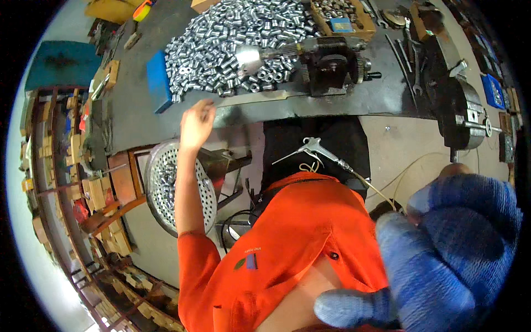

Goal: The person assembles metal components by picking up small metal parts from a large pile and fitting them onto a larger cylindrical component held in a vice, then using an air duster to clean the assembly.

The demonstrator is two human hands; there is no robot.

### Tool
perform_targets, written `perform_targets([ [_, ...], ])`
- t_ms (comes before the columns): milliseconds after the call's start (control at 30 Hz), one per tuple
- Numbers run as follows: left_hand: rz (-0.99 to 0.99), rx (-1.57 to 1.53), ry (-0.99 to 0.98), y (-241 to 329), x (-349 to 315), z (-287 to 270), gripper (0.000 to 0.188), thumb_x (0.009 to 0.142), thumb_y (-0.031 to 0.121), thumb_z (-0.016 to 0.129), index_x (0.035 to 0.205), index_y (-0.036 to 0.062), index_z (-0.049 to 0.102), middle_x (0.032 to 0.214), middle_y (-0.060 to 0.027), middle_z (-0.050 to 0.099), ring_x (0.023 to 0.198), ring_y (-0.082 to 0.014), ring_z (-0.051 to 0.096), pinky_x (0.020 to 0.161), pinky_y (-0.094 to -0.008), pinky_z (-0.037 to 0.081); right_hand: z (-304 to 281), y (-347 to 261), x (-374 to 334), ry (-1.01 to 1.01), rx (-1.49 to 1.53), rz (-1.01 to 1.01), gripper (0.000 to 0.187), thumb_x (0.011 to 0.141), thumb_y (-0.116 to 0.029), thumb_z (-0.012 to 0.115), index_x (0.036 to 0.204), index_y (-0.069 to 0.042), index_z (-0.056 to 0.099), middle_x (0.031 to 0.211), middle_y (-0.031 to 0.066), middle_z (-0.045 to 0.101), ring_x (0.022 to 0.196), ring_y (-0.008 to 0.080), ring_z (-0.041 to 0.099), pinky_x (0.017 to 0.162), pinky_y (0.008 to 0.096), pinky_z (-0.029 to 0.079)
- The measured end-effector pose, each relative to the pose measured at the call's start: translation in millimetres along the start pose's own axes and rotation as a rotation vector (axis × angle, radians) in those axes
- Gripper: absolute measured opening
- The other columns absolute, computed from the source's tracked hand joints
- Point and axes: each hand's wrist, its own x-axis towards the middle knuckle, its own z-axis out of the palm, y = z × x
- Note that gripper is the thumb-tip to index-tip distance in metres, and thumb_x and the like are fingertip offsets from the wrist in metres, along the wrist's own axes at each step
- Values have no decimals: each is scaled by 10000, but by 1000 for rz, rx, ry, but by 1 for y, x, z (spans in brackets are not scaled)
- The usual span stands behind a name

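My bare left hand (196, 124) reaches up to the front edge of the dark workbench (138, 122), its fingers bent just below a big heap of shiny metal sleeves (238, 44). Whether a sleeve sits in its fingers is not visible. My right hand (459, 249) wears a blue knitted glove and hangs very close to the camera at the lower right, fingers curled, thumb pointing left. What it holds, if anything, is hidden. My orange shirt (287, 238) fills the lower middle.
A blue block (159, 80) lies left of the heap and a dark machine fixture (332, 63) stands to its right. Below the bench are a round perforated basket (166, 188) with sleeves and an air blow gun (318, 148). Shelves of wooden blocks (83, 188) line the left.
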Motion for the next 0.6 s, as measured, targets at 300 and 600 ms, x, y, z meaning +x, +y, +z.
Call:
perform_targets([
  [300, -23, 174, -69, 14, 27, 46, 276, 764, 256, 582, 973, 75, 585, 750, -153, 632, 742, -331, 614, 668, -429, 478, 0, 12, -3, -43, 40, 13, 646, 579, -516, 737, 1010, -77, 537, 657, 48, 532, 514, 173, 520, 483, 281, 403],
  [600, 128, 241, 76, 10, 34, 59, 281, 740, 285, 622, 950, 104, 571, 694, -133, 635, 651, -311, 625, 585, -420, 482, 52, 59, -91, 344, 356, 622, 783, 572, -542, 747, 1118, -6, 577, 604, 48, 594, 460, 82, 495, 434, 213, 360],
])
